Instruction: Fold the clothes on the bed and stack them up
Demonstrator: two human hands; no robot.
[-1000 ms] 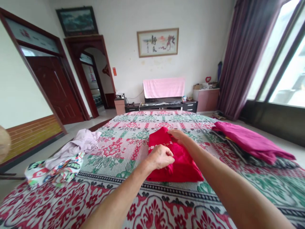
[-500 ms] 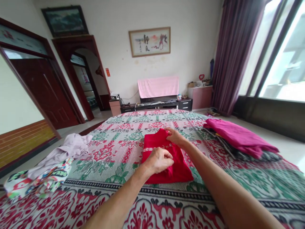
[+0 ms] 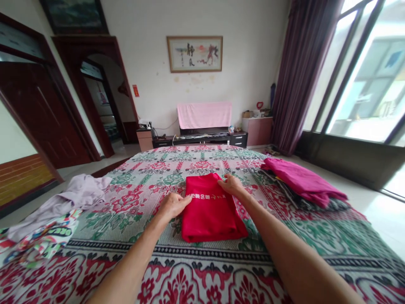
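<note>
The left forearm (image 3: 134, 258) and right forearm (image 3: 278, 230) are bare along their visible length. Each is slender, smooth in outline, and tapers toward the wrist. The left hand (image 3: 172, 205) and right hand (image 3: 233, 185) are likewise bare; fine surface detail is too small to resolve.

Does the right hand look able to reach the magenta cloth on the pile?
Probably yes: the magenta cloth lies on top, and only the patterned cover shows between it and the right hand.
</note>
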